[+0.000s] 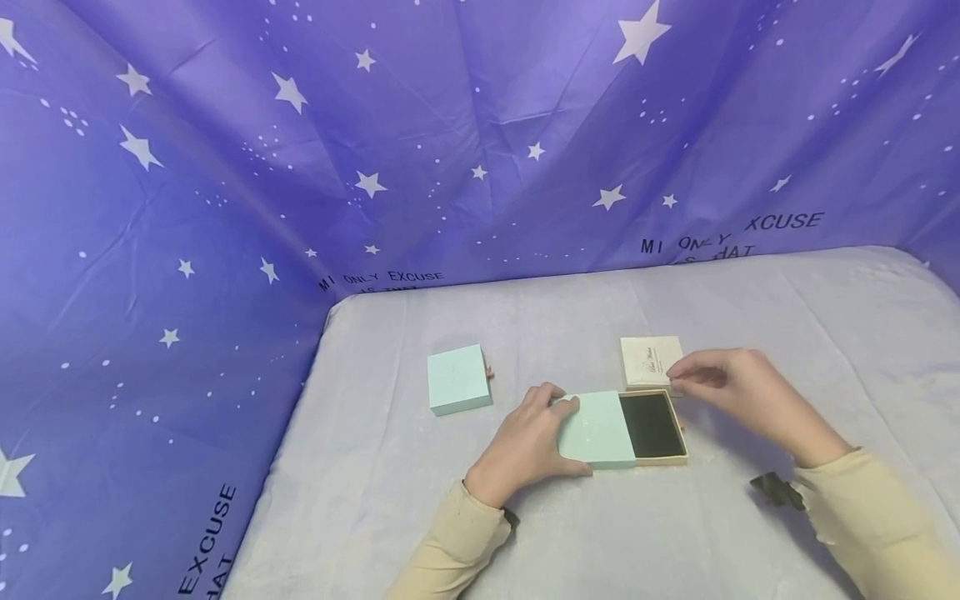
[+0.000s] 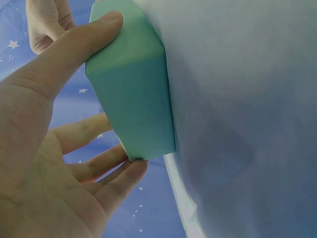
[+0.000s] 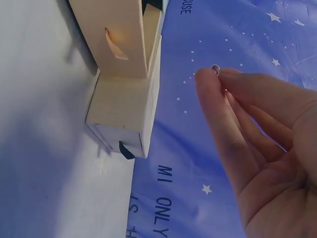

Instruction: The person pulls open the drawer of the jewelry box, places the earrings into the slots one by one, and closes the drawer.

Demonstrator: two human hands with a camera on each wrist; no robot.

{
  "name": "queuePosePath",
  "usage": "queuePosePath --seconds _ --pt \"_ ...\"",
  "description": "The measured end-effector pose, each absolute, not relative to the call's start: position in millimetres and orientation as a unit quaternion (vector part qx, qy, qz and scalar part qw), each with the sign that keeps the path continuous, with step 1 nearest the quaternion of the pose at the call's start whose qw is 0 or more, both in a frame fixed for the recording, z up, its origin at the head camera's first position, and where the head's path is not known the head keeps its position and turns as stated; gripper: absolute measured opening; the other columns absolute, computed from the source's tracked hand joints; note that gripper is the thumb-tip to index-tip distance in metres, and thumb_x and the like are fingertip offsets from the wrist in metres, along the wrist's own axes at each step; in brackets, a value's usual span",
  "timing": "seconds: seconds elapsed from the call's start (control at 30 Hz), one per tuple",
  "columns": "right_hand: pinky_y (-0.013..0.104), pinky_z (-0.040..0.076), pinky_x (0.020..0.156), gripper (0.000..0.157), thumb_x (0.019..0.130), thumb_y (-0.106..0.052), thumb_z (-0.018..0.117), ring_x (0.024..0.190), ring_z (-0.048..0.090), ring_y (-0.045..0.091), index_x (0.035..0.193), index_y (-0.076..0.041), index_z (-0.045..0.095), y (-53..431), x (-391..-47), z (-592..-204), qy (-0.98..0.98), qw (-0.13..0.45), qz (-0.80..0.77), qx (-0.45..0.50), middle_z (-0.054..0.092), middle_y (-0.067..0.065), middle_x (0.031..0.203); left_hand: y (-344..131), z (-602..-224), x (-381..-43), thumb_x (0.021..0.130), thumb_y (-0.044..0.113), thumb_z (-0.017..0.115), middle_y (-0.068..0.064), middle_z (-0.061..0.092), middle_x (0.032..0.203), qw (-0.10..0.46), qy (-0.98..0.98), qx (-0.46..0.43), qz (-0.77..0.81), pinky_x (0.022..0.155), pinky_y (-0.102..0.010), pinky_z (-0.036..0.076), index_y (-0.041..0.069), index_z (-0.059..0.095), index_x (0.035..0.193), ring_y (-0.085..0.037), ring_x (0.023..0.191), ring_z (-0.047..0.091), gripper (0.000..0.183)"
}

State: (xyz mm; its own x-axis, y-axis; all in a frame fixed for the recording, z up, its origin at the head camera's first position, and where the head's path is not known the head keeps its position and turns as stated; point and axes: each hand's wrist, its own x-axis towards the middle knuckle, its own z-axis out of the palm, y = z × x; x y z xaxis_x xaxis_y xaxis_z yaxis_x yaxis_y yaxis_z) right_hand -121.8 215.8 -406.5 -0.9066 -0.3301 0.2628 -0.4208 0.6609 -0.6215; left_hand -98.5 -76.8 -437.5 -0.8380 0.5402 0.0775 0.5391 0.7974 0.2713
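My left hand [image 1: 523, 443] grips a mint-green sliding gift box [image 1: 597, 430], its thumb on the near side and fingers at the far side. The drawer [image 1: 652, 425] is pulled partway out to the right, showing a dark lining. Above the drawer's far right corner, my right hand [image 1: 738, 390] pinches a tiny shiny silver piece [image 3: 215, 69] between thumb and index fingertip. It looks like a small loop of jewellery; most of it is hidden by the fingers. Just behind the drawer lies a cream box [image 1: 643, 360] with dark print, near the right fingertips.
A second, smaller mint-green box [image 1: 459, 379] with an orange ribbon pull lies shut at the left. A pale cloth [image 1: 375, 500] covers the table. Behind and to the left hangs a purple curtain [image 1: 480, 100] with white stars.
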Motion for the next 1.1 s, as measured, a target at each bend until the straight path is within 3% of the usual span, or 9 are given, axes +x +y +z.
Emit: queuePosePath --seconds 0.2,0.5,0.83,1.1 --pt "0.007 0.048 0.077 0.022 0.075 0.001 0.081 0.085 0.062 -0.007 0.092 -0.014 0.078 210.9 -121.2 -410.9 -0.906 0.092 0.340 0.235 0.076 -0.002 0.089 -77.3 -437.4 -98.9 0.063 0.053 0.089 -0.005 0.053 0.131 0.002 0.948 0.284 0.144 0.090 -0.024 0.052 0.012 0.063 0.132 -0.018 0.116 0.052 0.084" --pt "0.018 0.055 0.071 0.024 0.076 0.009 0.076 0.076 0.063 -0.002 0.089 -0.011 0.074 205.3 -121.2 -416.7 -0.896 0.079 0.355 0.254 0.071 -0.005 0.087 -77.7 -437.4 -98.7 0.063 0.053 0.089 -0.005 0.054 0.131 0.003 0.948 0.284 0.146 0.090 -0.024 0.052 0.012 0.063 0.131 -0.018 0.116 0.052 0.084" --pt "0.019 0.052 0.067 0.026 0.076 0.007 0.076 0.073 0.056 -0.005 0.090 -0.014 0.076 202.4 -120.5 -418.2 -0.896 0.088 0.341 0.272 0.067 -0.013 0.083 -77.8 -437.5 -99.0 0.063 0.054 0.089 -0.005 0.053 0.132 0.004 0.948 0.284 0.145 0.089 -0.024 0.052 0.012 0.063 0.132 -0.018 0.117 0.052 0.085" --pt "0.023 0.054 0.067 0.023 0.077 0.003 0.077 0.073 0.057 -0.006 0.094 -0.012 0.075 201.4 -118.5 -417.3 -0.903 0.047 0.332 0.267 0.068 -0.015 0.082 -78.4 -437.8 -99.2 0.063 0.053 0.089 -0.005 0.053 0.132 0.005 0.948 0.283 0.148 0.089 -0.025 0.052 0.013 0.062 0.132 -0.018 0.117 0.052 0.084"
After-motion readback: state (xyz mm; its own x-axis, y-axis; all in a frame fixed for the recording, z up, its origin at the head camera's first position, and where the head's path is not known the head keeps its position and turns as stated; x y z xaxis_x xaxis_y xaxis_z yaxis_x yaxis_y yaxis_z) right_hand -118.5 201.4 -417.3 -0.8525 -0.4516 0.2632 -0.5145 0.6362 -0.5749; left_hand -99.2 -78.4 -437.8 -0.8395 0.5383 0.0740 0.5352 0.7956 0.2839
